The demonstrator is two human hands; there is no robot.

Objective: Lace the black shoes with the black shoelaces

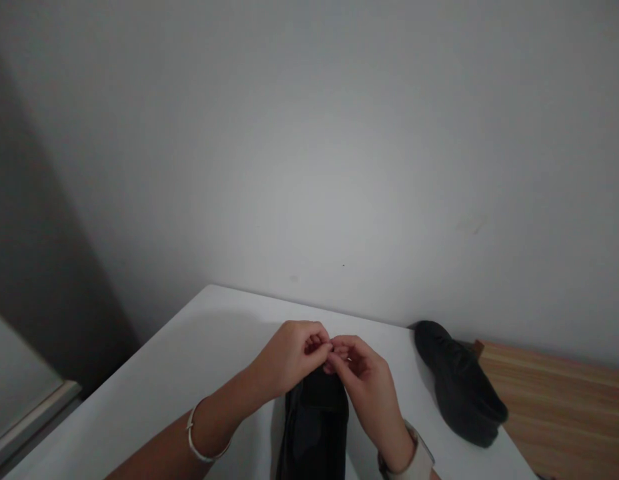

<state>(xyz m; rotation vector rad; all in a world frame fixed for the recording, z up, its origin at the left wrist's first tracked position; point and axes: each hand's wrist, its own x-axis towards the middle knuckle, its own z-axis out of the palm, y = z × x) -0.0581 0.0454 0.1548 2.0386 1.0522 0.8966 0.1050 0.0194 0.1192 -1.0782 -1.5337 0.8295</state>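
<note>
- The dark shoe [315, 427] lies on the white table [189, 360] directly below both hands, near the lower edge of the view; its long axis runs from the person away toward the wall, and its far end sits just under the fingertips.
- The left hand [292, 357] and the right hand [366, 380] meet above that far end — their fingertips touch each other at the middle.
- The fingers of both hands are curled and pressed together in a pinch on something very small, perhaps a lace or a thread; I cannot tell what it is.
- Both hands are about equally near to the shoe; the right hand covers a little of its right side.
- A second dark shoe [459, 387] lies well apart to the right, at the table's edge beside a wooden surface [564, 400], its long axis slanted.
- Hidden or unclear: the near part of the first shoe is cut off by the frame, the light is dim, and the pinched thing is too small to see — also a bracelet [199, 440] on the left wrist is only partly clear.
</note>
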